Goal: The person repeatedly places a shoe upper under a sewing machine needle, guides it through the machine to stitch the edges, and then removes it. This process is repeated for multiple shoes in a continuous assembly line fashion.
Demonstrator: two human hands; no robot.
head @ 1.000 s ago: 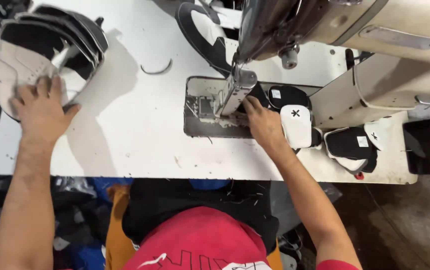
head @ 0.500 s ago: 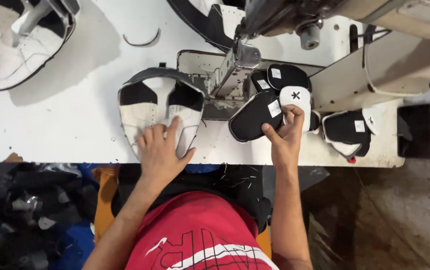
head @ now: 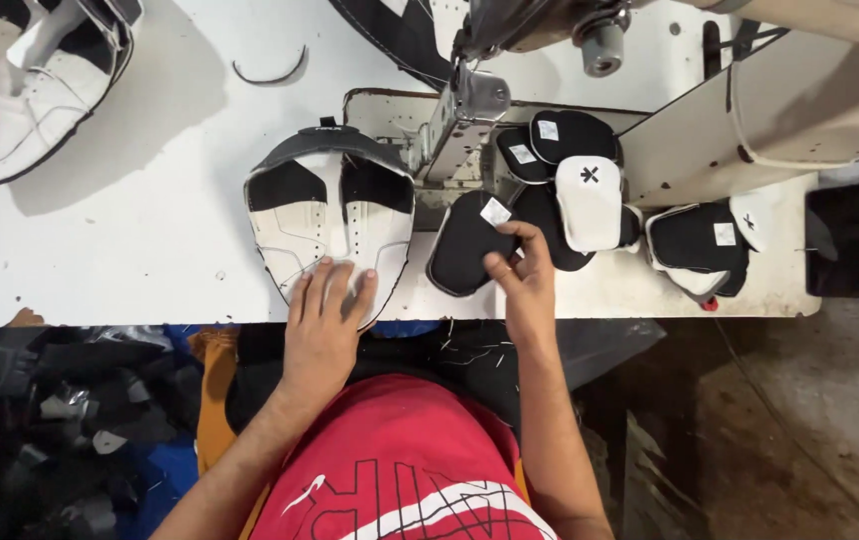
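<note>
Pinching a black tongue piece (head: 470, 245), right hand (head: 525, 285); left hand (head: 325, 325) seemingly flat on shoe upper (head: 330, 215).

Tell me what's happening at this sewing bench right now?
A person in a red shirt sits at a white table under a sewing machine. The left hand rests flat on the near edge of a black-and-white shoe upper. The right hand pinches a black padded piece beside the machine's foot. More black pieces lie stacked to the right, and another pile of uppers sits far left.
</note>
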